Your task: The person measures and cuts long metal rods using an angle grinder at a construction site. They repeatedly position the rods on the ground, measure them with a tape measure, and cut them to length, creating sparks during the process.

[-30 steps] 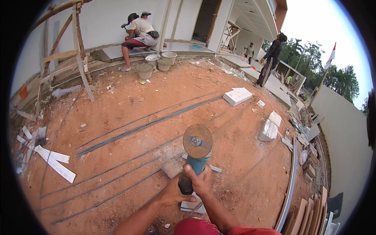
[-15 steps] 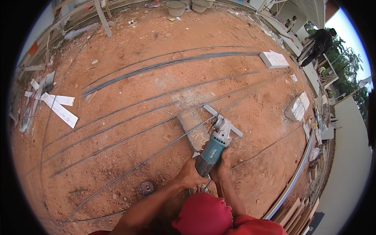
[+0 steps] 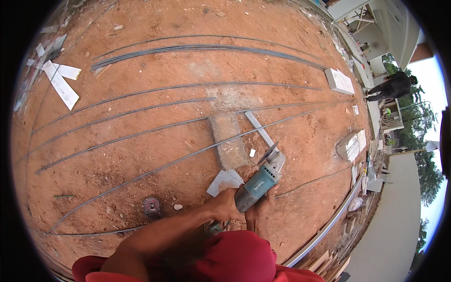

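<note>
Both hands hold a teal and black angle grinder point(image 3: 256, 189) with a grey metal head. My left hand point(image 3: 226, 204) wraps round its dark rear body, and my right hand point(image 3: 264, 203) grips the other side. The cutting disc point(image 3: 268, 153) points away from me, on the near side of a long steel rod point(image 3: 188, 155) and apart from it. That rod crosses a rough grey concrete block point(image 3: 229, 145) on the red soil. A flat pale strip point(image 3: 258, 127) lies beyond the disc, passing under the rod. Beside my left hand is a broken grey slab piece point(image 3: 223, 181).
More steel rods point(image 3: 141, 92) lie across the soil, with a bundle point(image 3: 197, 47) farther off reaching a white block point(image 3: 339, 82). A small dark red boxy object point(image 3: 151, 207) sits at left. Pale boards point(image 3: 63, 89) lie far left. Another person point(image 3: 392, 87) stands far right.
The grinder has come back toward me, off the rod above the block. More of the slab piece beside my left hand now shows. My view has turned and shifted.
</note>
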Demonstrator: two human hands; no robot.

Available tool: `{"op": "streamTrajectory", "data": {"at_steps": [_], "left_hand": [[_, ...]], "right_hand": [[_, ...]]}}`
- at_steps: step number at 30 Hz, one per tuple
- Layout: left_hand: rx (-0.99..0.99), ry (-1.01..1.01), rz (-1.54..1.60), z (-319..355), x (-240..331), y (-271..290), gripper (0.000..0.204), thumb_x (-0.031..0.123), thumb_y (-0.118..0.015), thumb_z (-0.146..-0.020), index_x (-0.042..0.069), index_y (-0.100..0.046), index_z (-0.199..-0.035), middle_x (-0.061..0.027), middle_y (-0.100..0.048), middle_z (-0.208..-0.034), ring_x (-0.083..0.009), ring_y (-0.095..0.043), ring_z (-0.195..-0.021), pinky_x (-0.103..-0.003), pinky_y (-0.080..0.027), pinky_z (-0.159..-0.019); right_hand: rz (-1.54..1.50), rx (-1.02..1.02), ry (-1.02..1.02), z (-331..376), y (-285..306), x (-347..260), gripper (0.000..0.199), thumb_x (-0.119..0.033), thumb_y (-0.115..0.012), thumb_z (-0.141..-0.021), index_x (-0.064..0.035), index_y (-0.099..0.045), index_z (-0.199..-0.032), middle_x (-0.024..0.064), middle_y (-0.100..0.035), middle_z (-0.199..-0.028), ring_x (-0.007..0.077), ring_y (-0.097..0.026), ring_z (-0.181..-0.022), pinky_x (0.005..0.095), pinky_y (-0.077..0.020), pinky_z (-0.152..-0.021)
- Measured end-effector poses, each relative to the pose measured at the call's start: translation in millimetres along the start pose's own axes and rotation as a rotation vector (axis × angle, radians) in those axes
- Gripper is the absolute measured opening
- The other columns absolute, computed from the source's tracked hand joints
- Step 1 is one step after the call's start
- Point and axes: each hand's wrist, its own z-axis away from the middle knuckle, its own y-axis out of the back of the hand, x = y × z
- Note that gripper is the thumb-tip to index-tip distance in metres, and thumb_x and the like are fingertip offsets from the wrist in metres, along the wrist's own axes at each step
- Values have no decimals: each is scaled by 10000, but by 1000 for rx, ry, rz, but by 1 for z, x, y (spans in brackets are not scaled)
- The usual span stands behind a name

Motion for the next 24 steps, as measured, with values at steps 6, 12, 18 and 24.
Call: {"op": "streamTrajectory", "data": {"at_steps": [6,12,18,24], "left_hand": [[-6,39,24,-7,6,-2,634,190,-855,-688,-60,-585,-1204,-190,-713,-917,-246,-727,-813,-375,-621,-665],[91,-107,-101,-19,-22,-8,596,239,-872,-651,-53,-647,-1120,-175,-722,-931,-231,-705,-835,-385,-584,-756],[65,-15,-73,-22,-20,-14,594,231,-868,-638,-46,-657,-1119,-180,-721,-939,-228,-692,-871,-379,-566,-818],[101,-27,-94,-26,-38,-22,625,227,-861,-633,-68,-639,-1138,-223,-720,-1000,-257,-707,-919,-391,-570,-847]], "right_hand": [[21,73,13,-9,14,-1,789,-695,-482,-977,-11,-518,-1369,168,-672,-1142,306,-680,-976,454,-586,-825],[-25,31,55,-15,23,0,780,-686,-504,-973,-14,-523,-1370,170,-663,-1170,309,-673,-985,457,-580,-830],[41,65,80,-16,33,-1,782,-689,-485,-979,-14,-518,-1374,173,-674,-1114,299,-684,-931,438,-587,-792],[-22,37,-30,-12,13,-11,728,-663,-422,-1016,-34,-540,-1363,175,-681,-1100,324,-684,-931,461,-578,-798]]}}
